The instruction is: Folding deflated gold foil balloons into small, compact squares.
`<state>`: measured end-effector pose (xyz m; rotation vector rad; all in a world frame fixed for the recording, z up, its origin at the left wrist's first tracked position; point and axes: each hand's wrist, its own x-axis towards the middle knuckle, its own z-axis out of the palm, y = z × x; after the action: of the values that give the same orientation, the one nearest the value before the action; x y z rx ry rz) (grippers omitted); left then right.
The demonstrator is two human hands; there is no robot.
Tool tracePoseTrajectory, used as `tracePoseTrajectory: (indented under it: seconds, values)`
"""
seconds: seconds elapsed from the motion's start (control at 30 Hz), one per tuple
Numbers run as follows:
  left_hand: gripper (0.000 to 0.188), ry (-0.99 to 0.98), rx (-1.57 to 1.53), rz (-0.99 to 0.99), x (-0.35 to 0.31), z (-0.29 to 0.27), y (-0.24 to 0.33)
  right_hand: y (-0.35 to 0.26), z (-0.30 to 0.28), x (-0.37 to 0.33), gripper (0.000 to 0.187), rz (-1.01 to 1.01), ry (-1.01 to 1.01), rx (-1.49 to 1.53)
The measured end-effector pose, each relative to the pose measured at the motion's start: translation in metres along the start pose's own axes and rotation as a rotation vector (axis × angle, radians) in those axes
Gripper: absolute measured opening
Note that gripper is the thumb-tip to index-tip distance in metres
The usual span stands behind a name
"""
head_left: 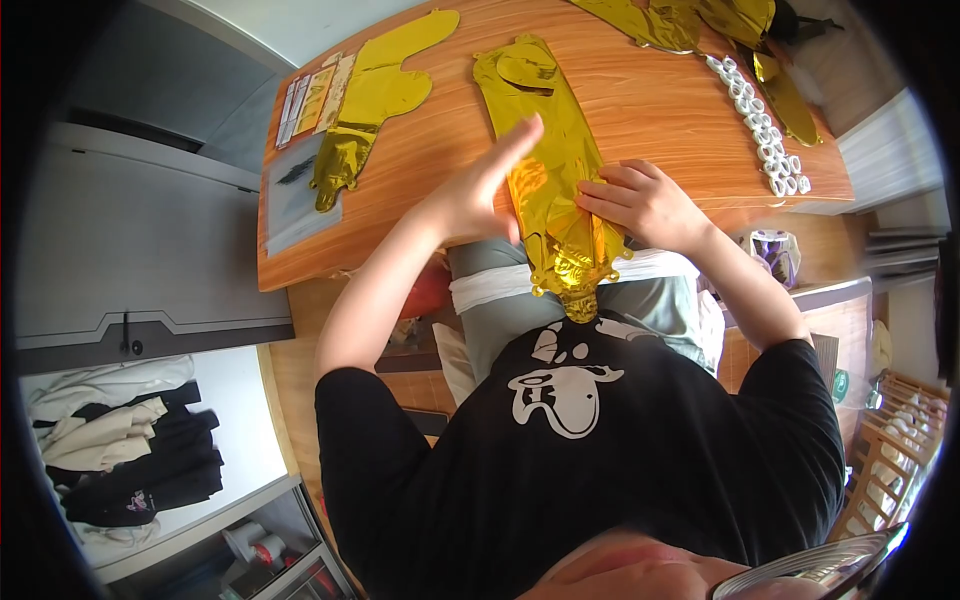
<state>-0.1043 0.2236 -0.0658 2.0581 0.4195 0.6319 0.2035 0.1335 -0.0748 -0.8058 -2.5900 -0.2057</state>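
A deflated gold foil balloon [545,130] lies lengthwise before me, its crinkled near end hanging past the table's front edge over my lap. By its left edge my left hand [480,195] is open, thumb and fingers spread wide; it is slightly blurred and appears to hold nothing. On the opposite edge rests my right hand [645,205], its fingers stretched across the foil and its thumb hidden. A second gold foil balloon [390,90], flat too, is at the table's left side.
A clear plastic sleeve [300,200] and printed cards [310,100] lie at the left. Along the right runs a row of small white rolls [755,115], beside more gold foil [670,25]. The wooden table [440,150] ends just before my lap.
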Motion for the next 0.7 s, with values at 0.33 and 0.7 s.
tracePoseTrajectory:
  seconds: [0.33, 0.7]
  values:
    - [0.061, -0.250, 0.957, 0.026, -0.024, 0.047, 0.022, -0.004, -0.006, 0.003, 0.045, -0.059, -0.019, -0.049]
    - [0.057, -0.228, 0.909, 0.041, -0.025, 0.048, 0.015, 0.007, 0.008, -0.010, 0.048, 0.075, 0.118, 0.214]
